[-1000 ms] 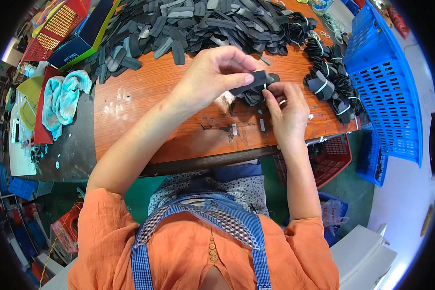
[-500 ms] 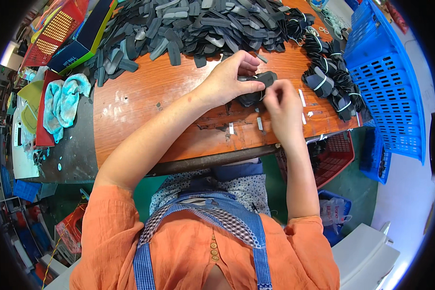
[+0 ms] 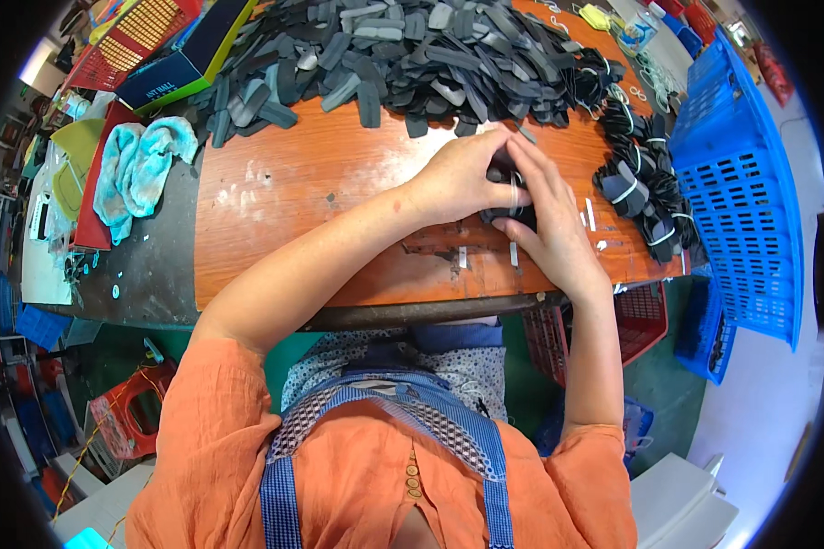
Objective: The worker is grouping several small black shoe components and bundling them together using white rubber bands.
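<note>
My left hand [image 3: 462, 178] and my right hand [image 3: 549, 220] are pressed together over a small stack of black rubbery strips [image 3: 506, 194], with a thin white band around it. Both hands grip this bundle just above the brown wooden table [image 3: 293, 201]. A large heap of loose dark grey strips [image 3: 412, 55] lies at the far side of the table. Finished bundles tied with white bands [image 3: 645, 188] are piled to the right of my hands.
A blue plastic crate [image 3: 737, 183] stands at the right edge. A turquoise cloth [image 3: 137, 169] lies at the left, near a blue and green box [image 3: 188, 59]. Small white slips [image 3: 513, 254] lie on the table by my hands. Red baskets [image 3: 636, 325] sit below.
Both hands have closed in tighter around the bundle, covering most of it. The view has shifted slightly.
</note>
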Available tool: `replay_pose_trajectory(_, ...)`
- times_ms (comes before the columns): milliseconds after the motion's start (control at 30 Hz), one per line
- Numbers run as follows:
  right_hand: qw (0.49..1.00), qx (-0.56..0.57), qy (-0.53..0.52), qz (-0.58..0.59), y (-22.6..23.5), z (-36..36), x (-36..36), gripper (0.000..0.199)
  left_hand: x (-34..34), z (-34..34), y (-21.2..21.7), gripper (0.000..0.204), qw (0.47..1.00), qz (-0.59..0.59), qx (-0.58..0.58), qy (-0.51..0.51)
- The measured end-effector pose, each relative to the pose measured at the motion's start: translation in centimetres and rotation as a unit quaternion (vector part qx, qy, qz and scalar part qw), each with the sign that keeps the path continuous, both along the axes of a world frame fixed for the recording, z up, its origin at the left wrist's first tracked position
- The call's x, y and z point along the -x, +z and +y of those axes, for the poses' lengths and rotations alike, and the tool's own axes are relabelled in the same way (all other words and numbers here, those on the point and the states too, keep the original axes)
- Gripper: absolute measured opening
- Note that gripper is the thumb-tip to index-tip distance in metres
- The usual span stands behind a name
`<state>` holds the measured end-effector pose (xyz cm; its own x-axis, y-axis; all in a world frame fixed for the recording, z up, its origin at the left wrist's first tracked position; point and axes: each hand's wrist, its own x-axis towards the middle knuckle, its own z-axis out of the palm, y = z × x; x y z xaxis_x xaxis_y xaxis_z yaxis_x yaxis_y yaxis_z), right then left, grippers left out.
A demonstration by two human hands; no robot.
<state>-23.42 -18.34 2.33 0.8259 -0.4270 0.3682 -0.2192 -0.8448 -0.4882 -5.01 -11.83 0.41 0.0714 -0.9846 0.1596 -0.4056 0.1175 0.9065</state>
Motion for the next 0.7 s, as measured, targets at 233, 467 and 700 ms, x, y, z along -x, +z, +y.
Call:
replay_pose_trajectory(233,0.996,0.054,-0.041,0.051,-1.2,-0.2,-0.1,0.085,-7.3,-1.6,1.4,0.047,0.996,-0.076,0.036,-0.013)
replay_pose_trajectory(467,0.918,0.281,-0.277,0.042,1.3,-11.9,1.1,0.069,-11.0,-3.1,0.2,0.024,0.852,-0.475,0.154,0.158)
replay_pose_trajectory(700,0.863,0.369,-0.284,0.194,0.1,-13.3,1.1,0.063,-8.9,7.2,-1.1,0.013,0.862,-0.454,0.199,0.103)
